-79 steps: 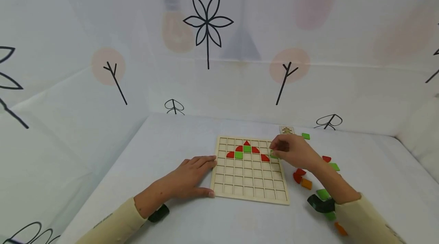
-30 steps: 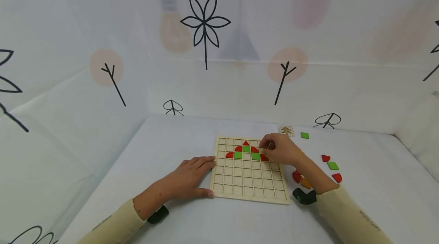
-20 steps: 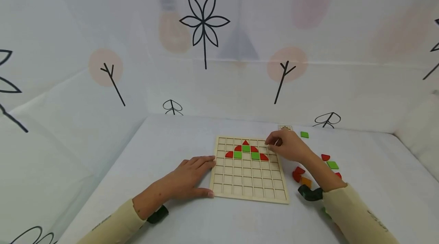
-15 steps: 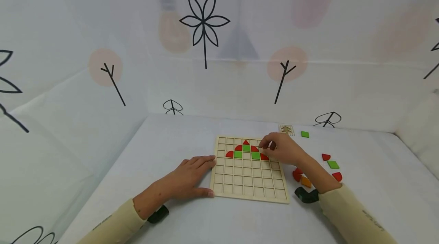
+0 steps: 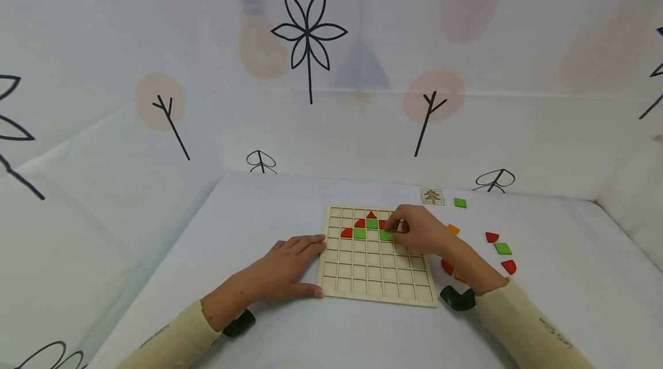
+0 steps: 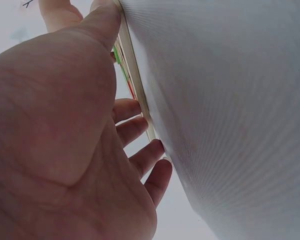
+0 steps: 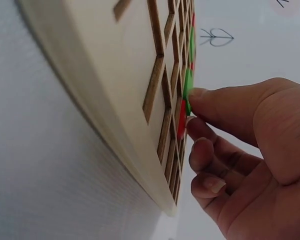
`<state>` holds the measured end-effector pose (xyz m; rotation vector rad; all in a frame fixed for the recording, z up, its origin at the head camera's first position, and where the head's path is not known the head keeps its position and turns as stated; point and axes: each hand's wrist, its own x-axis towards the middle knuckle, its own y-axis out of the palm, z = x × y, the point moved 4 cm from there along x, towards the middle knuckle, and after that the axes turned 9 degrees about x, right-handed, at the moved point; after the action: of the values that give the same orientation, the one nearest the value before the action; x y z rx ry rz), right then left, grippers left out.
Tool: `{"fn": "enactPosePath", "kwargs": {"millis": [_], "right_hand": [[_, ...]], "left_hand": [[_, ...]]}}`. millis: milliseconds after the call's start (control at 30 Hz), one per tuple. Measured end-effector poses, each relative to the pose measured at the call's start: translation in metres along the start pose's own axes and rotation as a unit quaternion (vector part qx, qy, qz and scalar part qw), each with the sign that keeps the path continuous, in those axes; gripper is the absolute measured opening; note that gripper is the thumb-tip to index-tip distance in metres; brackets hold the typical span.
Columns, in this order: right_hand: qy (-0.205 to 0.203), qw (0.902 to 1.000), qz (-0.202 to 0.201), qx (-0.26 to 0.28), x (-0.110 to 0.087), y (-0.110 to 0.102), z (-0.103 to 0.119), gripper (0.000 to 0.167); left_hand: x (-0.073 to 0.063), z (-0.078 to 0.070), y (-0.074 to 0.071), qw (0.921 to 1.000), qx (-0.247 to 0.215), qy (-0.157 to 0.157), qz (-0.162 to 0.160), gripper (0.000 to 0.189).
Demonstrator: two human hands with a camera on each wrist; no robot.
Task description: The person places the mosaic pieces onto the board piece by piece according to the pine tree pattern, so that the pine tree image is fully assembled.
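A square wooden grid board (image 5: 359,271) lies on the white-covered table, with red and green tiles set in its upper rows. My left hand (image 5: 282,271) rests at its left edge, fingers extended along the side and thumb near the lower corner. Over the upper right cells my right hand (image 5: 422,231) pinches a green square tile (image 7: 188,82) between thumb and index finger, its other fingers curled. Just beside that, a red quarter-round tile (image 7: 182,120) sits in the grid, hidden by the hand in the head view. A red triangle (image 5: 371,215) tops the pattern.
Right of the board lie loose tiles: green squares (image 5: 460,203), red rounded pieces (image 5: 509,267) and orange ones (image 5: 453,229). A small card with a tree pattern (image 5: 432,196) lies behind the board. A printed white cloth backdrop (image 5: 331,139) rises at the back.
My right hand has brought a green tile in from the board's right side to the cell left of the red piece, drawn back briefly, then returned to it. My left hand stays put.
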<state>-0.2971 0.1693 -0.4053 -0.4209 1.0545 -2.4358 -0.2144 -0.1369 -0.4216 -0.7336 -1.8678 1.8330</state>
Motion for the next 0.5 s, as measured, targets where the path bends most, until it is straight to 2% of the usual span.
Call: {"fn": "enactPosePath", "kwargs": {"millis": [367,500], "right_hand": [[-0.012,0.9999,0.003,-0.005,0.0007,-0.0003,-0.0015,0.015],[-0.003,0.9999,-0.011,-0.008,-0.0017,-0.0084,-0.0024,0.011]], "left_hand": [[-0.0001,-0.0001,0.0000,1.0000,0.000,-0.002,0.003,0.094],[0.0011,0.0002,0.0006,1.0000,0.000,-0.001,0.003,0.094]]}}
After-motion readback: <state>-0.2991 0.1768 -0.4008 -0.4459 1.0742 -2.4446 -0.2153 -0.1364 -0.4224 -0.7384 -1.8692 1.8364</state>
